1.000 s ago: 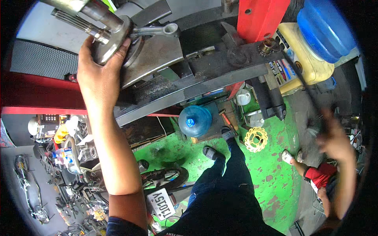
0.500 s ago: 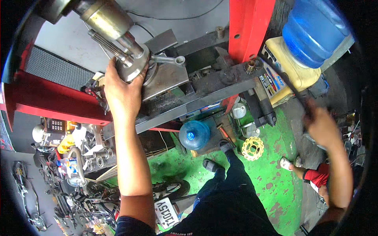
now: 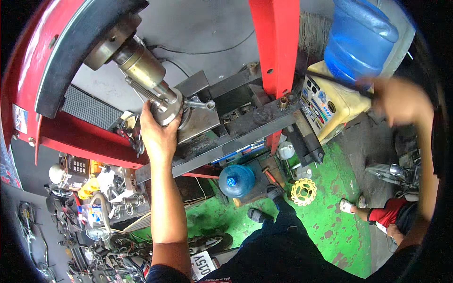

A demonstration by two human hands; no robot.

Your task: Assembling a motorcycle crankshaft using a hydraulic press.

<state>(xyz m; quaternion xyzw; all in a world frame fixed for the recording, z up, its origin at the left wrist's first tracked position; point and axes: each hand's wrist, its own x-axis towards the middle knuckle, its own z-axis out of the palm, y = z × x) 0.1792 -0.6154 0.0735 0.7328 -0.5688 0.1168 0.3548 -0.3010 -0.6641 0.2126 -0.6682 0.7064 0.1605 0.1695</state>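
Observation:
My left hand is wrapped round the round steel web of a crankshaft, whose connecting rod points to the right. The crankshaft rests on a steel plate across the press bed. From the upper left, the brass-coloured ram of a press comes down, its narrow end meeting the crankshaft. At the right my right hand, smeared by motion, grips the end of a dark lever bar. The bar's far end is near the red upright.
A red press frame stands around the bed. Beyond it is a yellow jerrycan beside a big blue water bottle. Below are another blue bottle, a hammer and a yellow brake disc. Another person's red shorts show at right.
My right hand has swung upward with the lever bar, which now lies flatter. The left hand stays on the crankshaft. The whole view has shifted slightly, showing more of the press at the upper left.

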